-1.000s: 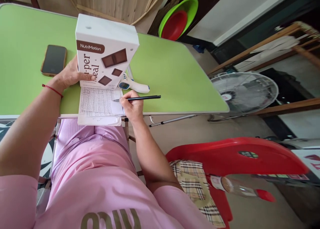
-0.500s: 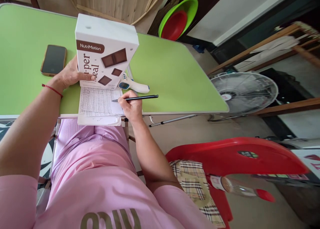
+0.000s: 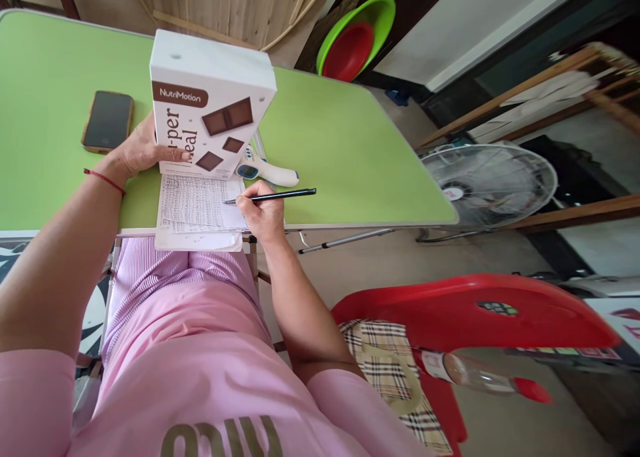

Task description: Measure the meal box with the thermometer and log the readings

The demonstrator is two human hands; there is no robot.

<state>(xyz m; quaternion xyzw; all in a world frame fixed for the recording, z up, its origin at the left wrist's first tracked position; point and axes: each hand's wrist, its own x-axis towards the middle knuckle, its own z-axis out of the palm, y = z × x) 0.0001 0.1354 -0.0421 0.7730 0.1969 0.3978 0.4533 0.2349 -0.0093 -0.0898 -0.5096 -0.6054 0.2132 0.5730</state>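
My left hand (image 3: 145,144) grips the left edge of a white box (image 3: 213,64) marked NutriMotion, its thumb across the front and its other fingers hidden behind. The box stands upright on the green table (image 3: 330,124). In my right hand (image 3: 263,212) is a black pen (image 3: 287,194), its tip on a page of dense handwriting. That page belongs to a stack of papers (image 3: 197,200) lying in front of the box and jutting over the table's near edge. A white and blue infrared thermometer (image 3: 270,172) lies just beyond my right hand.
A phone (image 3: 107,119) in a brown case lies left of the box. Past the table are green and red basins (image 3: 383,27) and a fan (image 3: 490,184). At lower right stands a red plastic chair (image 3: 440,307) beside a clear bottle (image 3: 480,377) with a red cap.
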